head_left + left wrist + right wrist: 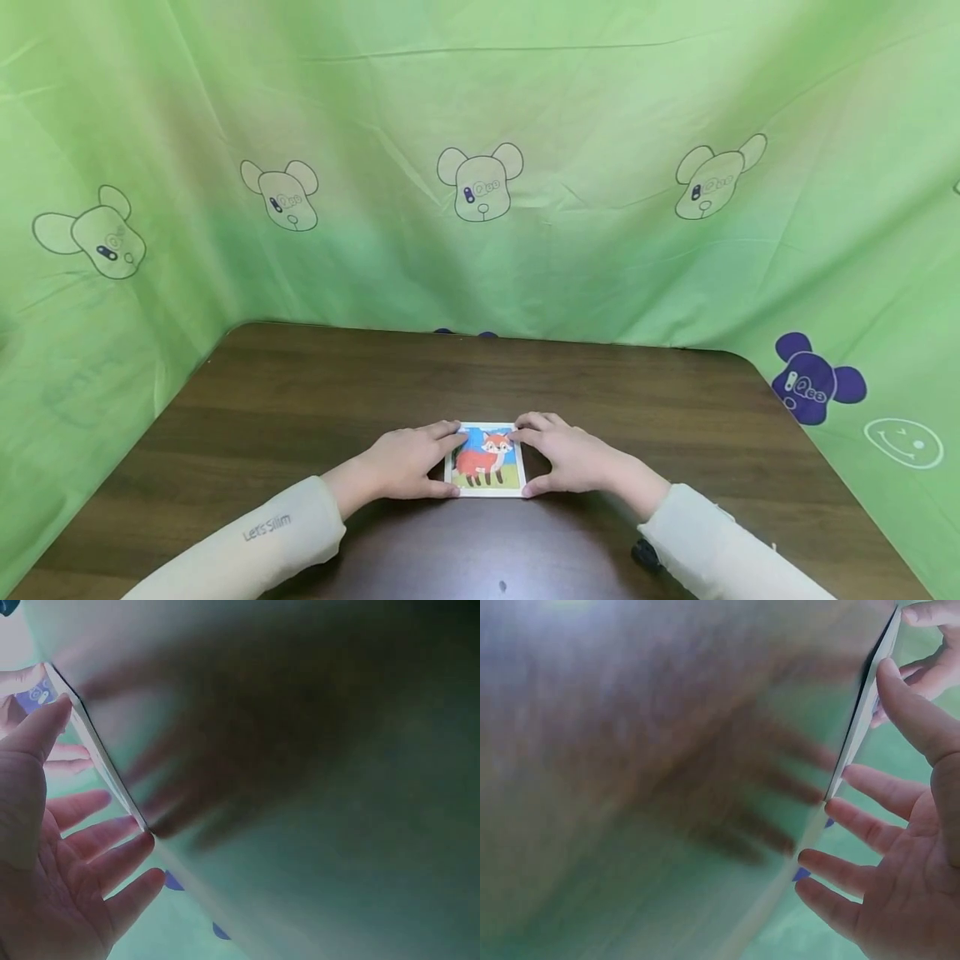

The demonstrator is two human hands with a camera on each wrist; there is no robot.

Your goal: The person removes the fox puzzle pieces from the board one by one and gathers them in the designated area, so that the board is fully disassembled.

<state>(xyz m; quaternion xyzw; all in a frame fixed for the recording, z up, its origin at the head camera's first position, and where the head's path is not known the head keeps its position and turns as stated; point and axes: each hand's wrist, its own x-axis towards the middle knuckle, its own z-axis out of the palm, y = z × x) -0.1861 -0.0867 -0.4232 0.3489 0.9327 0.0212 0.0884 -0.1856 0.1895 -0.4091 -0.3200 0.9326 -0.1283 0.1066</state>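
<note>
Left hand (405, 461) and right hand (573, 460) are gripping the picture (487, 463) by its sides; it is looking light, stiff and flat, so its edges are making good holds.

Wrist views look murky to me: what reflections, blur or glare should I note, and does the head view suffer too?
Left wrist view: dim, the tabletop mirroring the left hand as a dark, blurred reflection; right wrist view: a similar smeared reflection of the right hand, pale glare upper left; head view: fox picture clear, soft sheen on the near tabletop.
</note>
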